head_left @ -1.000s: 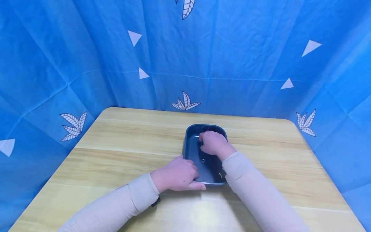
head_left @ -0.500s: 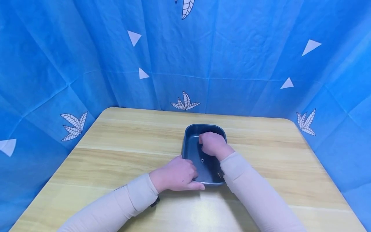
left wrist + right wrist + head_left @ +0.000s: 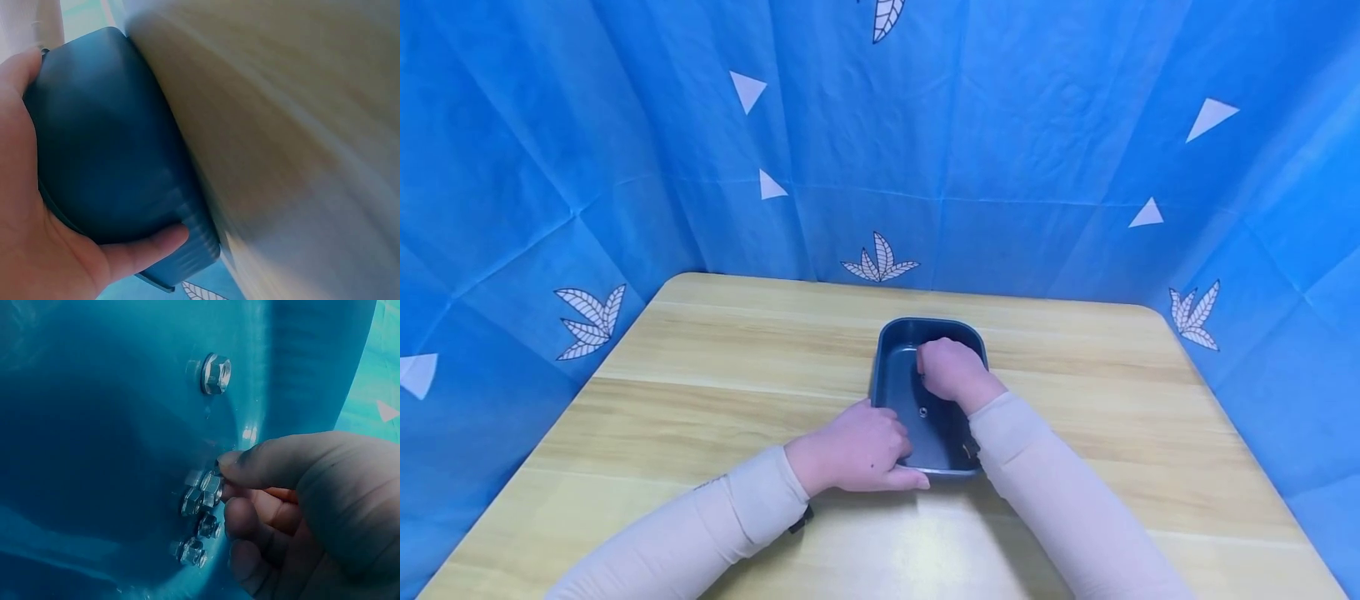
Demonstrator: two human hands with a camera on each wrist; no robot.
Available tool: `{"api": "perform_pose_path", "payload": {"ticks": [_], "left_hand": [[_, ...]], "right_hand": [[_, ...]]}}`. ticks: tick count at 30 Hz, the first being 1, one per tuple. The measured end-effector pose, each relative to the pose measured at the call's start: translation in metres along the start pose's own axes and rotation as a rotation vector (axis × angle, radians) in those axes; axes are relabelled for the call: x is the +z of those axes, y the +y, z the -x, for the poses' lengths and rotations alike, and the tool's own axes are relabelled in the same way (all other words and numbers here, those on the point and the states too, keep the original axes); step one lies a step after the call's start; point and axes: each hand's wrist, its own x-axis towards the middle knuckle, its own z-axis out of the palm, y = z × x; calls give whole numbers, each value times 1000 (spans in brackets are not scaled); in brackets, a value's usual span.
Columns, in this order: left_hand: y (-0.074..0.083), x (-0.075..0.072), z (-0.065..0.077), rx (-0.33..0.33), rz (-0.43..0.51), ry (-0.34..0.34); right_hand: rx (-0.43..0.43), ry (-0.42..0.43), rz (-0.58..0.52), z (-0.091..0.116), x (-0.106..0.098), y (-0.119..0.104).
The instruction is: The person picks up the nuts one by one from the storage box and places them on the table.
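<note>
A dark blue rectangular bin [image 3: 932,446] with rounded corners sits on the wooden table. My left hand [image 3: 861,447] grips its near left corner, fingers over the rim and thumb along the outer wall, as the left wrist view also shows. My right hand [image 3: 953,371] reaches down inside the bin, fingers curled toward its floor. In the right wrist view, thumb and index finger pinch at a silver flange nut [image 3: 212,486]. Several more flange nuts [image 3: 192,552] cluster just beside and below the fingertips. One flange nut [image 3: 216,374] lies apart from them.
The pale wood-grain table [image 3: 715,350] reaches to a blue curtain [image 3: 1030,150] with white leaf and triangle prints, which hangs behind it and on both sides. The bin's raised walls surround the right hand.
The head view has shifted very slightly. Both hands keep nearly the same places at the bin, and the lone nut on its floor stays put.
</note>
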Motion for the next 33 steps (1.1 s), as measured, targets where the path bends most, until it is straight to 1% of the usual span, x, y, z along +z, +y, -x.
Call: {"api": "perform_pose_path", "payload": {"ticks": [4, 10, 17, 24, 28, 33], "left_hand": [[1, -2, 0, -9, 0, -14], [1, -5, 0, -36, -11, -43], [-1, -3, 2, -79, -28, -24], [-3, -3, 2, -88, 0, -34], [-3, -3, 2, -86, 30, -31], [-3, -4, 2, -86, 40, -30]], "right_hand": [[-4, 1, 8, 0, 0, 0], [-9, -23, 11, 1, 0, 1], [-4, -42, 33, 2, 0, -2], [-3, -73, 54, 3, -4, -5], [-21, -51, 38, 3, -7, -5], [-58, -7, -33, 6, -15, -4]]}}
